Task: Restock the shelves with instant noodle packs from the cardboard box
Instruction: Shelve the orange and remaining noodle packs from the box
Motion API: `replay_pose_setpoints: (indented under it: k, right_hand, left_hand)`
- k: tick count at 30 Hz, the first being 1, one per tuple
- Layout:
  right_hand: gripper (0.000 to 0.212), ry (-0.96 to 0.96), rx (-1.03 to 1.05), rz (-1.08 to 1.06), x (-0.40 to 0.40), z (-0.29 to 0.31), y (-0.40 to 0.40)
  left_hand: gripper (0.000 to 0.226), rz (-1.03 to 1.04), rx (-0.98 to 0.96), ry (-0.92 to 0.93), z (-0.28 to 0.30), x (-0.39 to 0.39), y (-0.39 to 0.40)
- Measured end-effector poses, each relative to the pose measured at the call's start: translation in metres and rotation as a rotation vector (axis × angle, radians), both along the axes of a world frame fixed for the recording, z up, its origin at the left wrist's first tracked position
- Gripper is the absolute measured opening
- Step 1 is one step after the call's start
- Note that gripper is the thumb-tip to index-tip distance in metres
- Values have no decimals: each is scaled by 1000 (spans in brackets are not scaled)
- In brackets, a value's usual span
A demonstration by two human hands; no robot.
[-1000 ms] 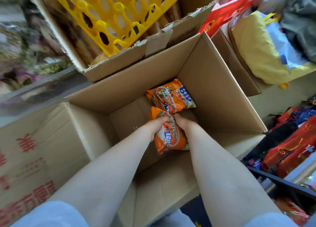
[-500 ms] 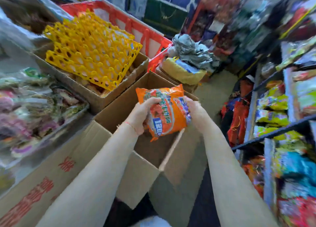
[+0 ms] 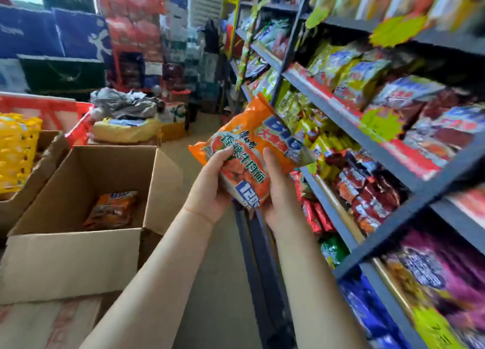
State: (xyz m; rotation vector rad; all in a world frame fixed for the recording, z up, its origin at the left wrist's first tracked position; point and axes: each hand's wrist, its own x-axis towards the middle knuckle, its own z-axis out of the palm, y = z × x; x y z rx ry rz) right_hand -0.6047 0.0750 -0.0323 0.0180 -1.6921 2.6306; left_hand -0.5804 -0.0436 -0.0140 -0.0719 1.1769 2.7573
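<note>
An orange instant noodle pack is held in the air in front of the shelves. My left hand grips its lower left side and my right hand grips its lower right side, thumbs on the front. The open cardboard box stands on the floor at lower left, with another orange noodle pack lying inside it. The shelves on the right are packed with noodle packs in many colours.
A yellow plastic crate sits in another carton at far left, with a red basket behind it. A bundle of bags and stacked goods fill the back. The floor aisle runs between box and shelves.
Both hands lifted the orange pack out of the box and carried it up and right toward the shelves. The view swung from the box to the shelves.
</note>
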Motion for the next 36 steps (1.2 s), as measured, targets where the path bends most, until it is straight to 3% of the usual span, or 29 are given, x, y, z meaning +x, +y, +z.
replay_pose_setpoints:
  k: [4, 8, 9, 12, 15, 20, 23, 28, 32, 34, 36]
  right_hand:
    - [66, 121, 61, -216, 78, 28, 95]
    - [16, 193, 213, -424, 184, 50, 183]
    - [12, 190, 270, -466, 213, 54, 205]
    - [39, 156, 368, -606, 298, 62, 264]
    - [37, 143, 415, -693, 376, 71, 300]
    - [60, 144, 544, -851, 476, 92, 334]
    - [55, 146, 584, -932, 527, 108, 344]
    - [74, 131, 690, -1093, 588, 128, 347]
    - [86, -44, 791, -1158, 632, 138, 348]
    - [82, -120, 826, -1217, 655, 142, 347]
    - [64, -151, 910, -1370, 674, 146, 343]
  left_hand:
    - [38, -120, -50, 119, 23, 47, 74]
    - [53, -231, -140, 255, 31, 97, 136]
    - [55, -267, -204, 289, 34, 112, 152]
    - [62, -487, -366, 431, 41, 165, 208]
    - [45, -626, -367, 541, 47, 227, 261]
    - [90, -777, -394, 702, 74, 309, 323]
    - [74, -850, -364, 823, 94, 344, 352]
    - [62, -857, -269, 983, 118, 393, 386]
    - [62, -950, -194, 1064, 125, 420, 407]
    - [62, -1031, -114, 1091, 127, 436, 416]
    - [51, -1059, -87, 1152, 128, 451, 426]
